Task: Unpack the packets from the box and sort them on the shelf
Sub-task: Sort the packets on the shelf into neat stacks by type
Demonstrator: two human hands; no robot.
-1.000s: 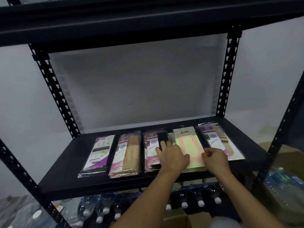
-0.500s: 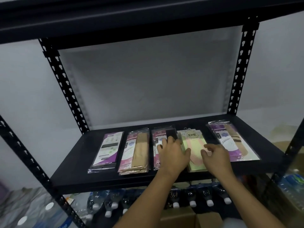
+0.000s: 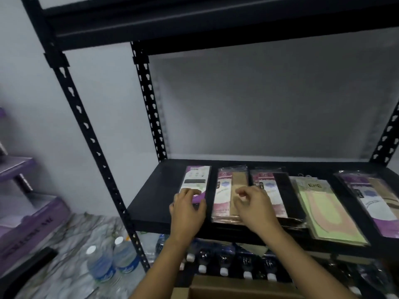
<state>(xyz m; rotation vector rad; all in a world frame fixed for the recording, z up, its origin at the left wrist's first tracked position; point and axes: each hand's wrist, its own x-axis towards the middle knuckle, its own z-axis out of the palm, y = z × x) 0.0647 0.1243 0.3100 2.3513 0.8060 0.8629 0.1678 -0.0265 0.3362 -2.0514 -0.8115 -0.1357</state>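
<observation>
- Both hands have moved leftward along the shelf (image 3: 151, 208) since half a second ago: then they lay on the black-and-pink packet (image 3: 271, 190) and the green packet (image 3: 323, 210); now the left hand (image 3: 187, 209) rests on the near end of the white-and-purple packet (image 3: 195, 182), fingers spread flat, gripping nothing.
- The right hand (image 3: 253, 205) hovers over the pink-and-tan packet (image 3: 228, 195), fingers loosely curled, empty.
- The purple packet (image 3: 371, 201) lies farthest right.
- The green packet overhangs the shelf's front edge; the others stop near it.
- Bare shelf lies left of the white-and-purple packet and behind the row.
- All five packets lie flat, long axes running front to back, printed tops toward the wall.
- A cardboard box (image 3: 237, 290) sits below the arms.
</observation>
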